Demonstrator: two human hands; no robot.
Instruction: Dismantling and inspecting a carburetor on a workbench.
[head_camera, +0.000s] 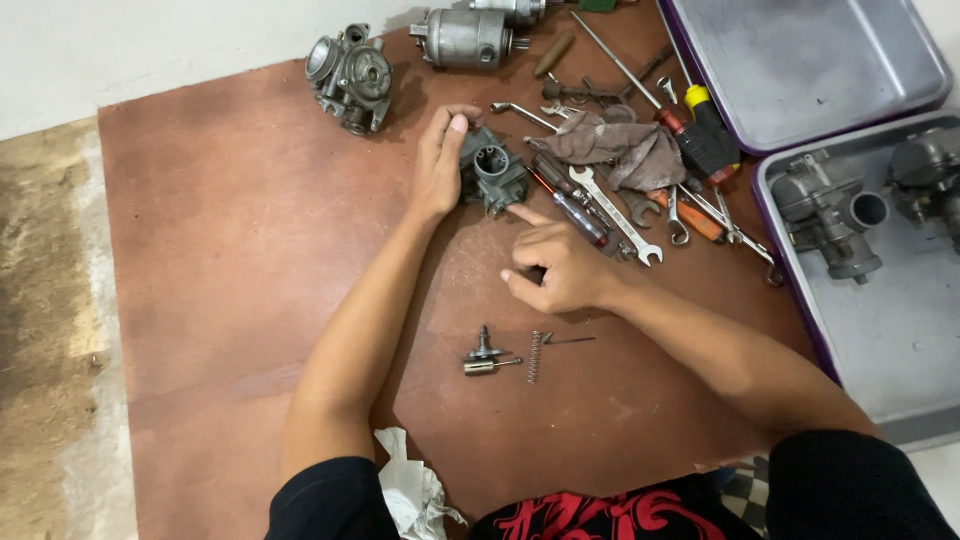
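from my remote station i log the following: the left hand (440, 165) rests on the brown surface (230, 250) with fingers loosely curled round the left flank of a small grey carburetor body (492, 172), thumb tip at its upper edge; it steadies the part, which stands on the surface rather than being lifted. the right hand (560, 268) sits just below and right of the same part, mostly closed, forefinger extended with its tip at the carburetor body's lower right corner; i cannot tell whether it truly touches, and it holds nothing. a second carburetor (350, 75) lies up and left, well apart. spanners (615, 215) and screwdrivers (700, 135) lie just right of the part, with a grey rag (620, 145) over them. nearer the person, below the right hand, lie a small brass fitting (485, 355) and a spring (535, 357). two metal trays (800, 60) stand at right, the lower one holding further carburetor parts (830, 220)
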